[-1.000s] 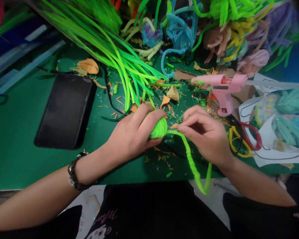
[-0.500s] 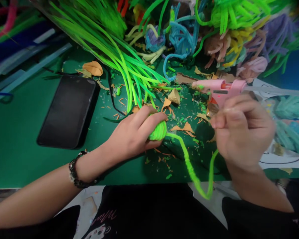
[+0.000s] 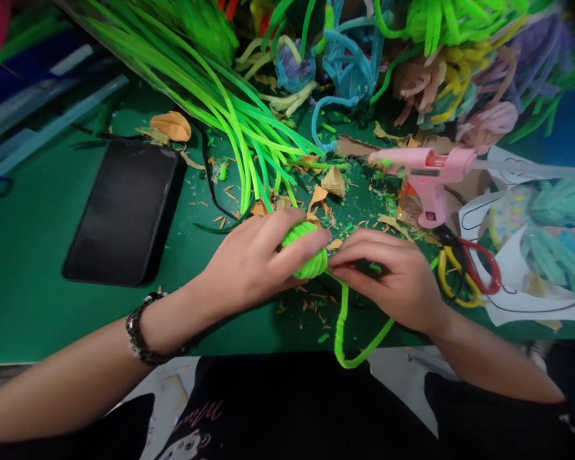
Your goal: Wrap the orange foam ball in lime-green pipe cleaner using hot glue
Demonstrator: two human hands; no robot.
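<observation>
My left hand (image 3: 253, 259) is wrapped round a small ball of coiled bright green pipe cleaner (image 3: 309, 254), held just above the green table (image 3: 29, 281). My right hand (image 3: 388, 275) pinches the loose green pipe cleaner strand (image 3: 342, 332) right beside the ball, fingers pressed together. The strand loops down toward my black shirt and back up under the right hand. A beaded bracelet (image 3: 137, 335) sits on my left wrist.
A black phone (image 3: 124, 211) lies face up at the left. A pink glue gun (image 3: 426, 172) stands behind my right hand, with red and yellow scissors (image 3: 469, 275) beside it. A bundle of green pipe cleaners (image 3: 211, 96) and mixed coloured ones (image 3: 412, 64) fill the back. Paper scraps litter the table.
My right hand had lifted up and to the right, and has now come back down to the ball, pinching the strand close to it. The loop has shifted left and shortened.
</observation>
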